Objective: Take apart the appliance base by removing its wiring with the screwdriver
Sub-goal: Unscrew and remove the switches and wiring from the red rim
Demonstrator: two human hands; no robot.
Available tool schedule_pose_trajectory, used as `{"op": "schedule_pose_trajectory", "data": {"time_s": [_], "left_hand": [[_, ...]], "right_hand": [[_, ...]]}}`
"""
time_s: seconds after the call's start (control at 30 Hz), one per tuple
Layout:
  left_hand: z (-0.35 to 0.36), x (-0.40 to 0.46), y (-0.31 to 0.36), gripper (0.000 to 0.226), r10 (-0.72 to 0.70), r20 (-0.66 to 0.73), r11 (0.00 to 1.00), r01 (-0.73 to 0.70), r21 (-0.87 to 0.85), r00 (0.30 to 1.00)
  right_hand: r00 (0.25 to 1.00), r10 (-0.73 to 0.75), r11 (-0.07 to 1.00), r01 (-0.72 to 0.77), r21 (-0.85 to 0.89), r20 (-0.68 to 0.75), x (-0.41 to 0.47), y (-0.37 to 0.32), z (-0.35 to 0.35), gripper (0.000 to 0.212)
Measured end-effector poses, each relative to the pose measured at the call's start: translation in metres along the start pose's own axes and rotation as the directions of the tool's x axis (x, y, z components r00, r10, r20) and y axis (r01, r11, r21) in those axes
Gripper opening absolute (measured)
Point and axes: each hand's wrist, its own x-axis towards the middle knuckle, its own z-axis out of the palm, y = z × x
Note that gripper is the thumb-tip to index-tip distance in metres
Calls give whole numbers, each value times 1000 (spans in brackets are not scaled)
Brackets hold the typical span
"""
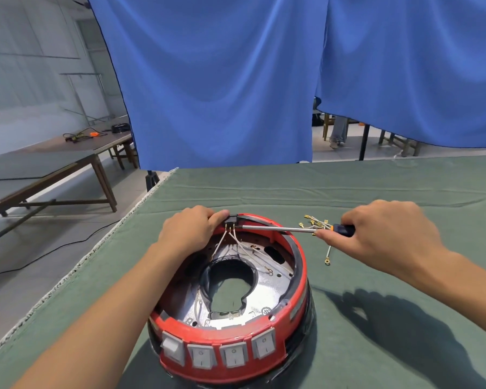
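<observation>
Green cloth (348, 192): left hand (190, 230) steadies appliance base (230, 341), right hand (387, 234) grips screwdriver (286, 228).

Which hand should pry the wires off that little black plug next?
The right hand: it grips the metal screwdriver, tip at the small black connector. The left hand holds the round red appliance base.

Red round appliance base (230, 341) sits open side up on the green surface (376, 192), four grey switches facing the camera; thin wires (237, 241) run inside; the screwdriver (292, 228) lies across its far rim
</observation>
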Motion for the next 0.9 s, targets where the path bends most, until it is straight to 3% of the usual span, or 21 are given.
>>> {"op": "schedule_pose_trajectory", "data": {"time_s": [0.3,0.9], "left_hand": [[1,-1,0,51,-14,-9,1000,14,1,1000],[1,0,-2,51,44,-24,998,-42,43,999]], "right_hand": [[996,74,995,-77,61,59,-10,-10,0,63],[987,135,990,-137,22,89,-18,-29,-11,63]]}}
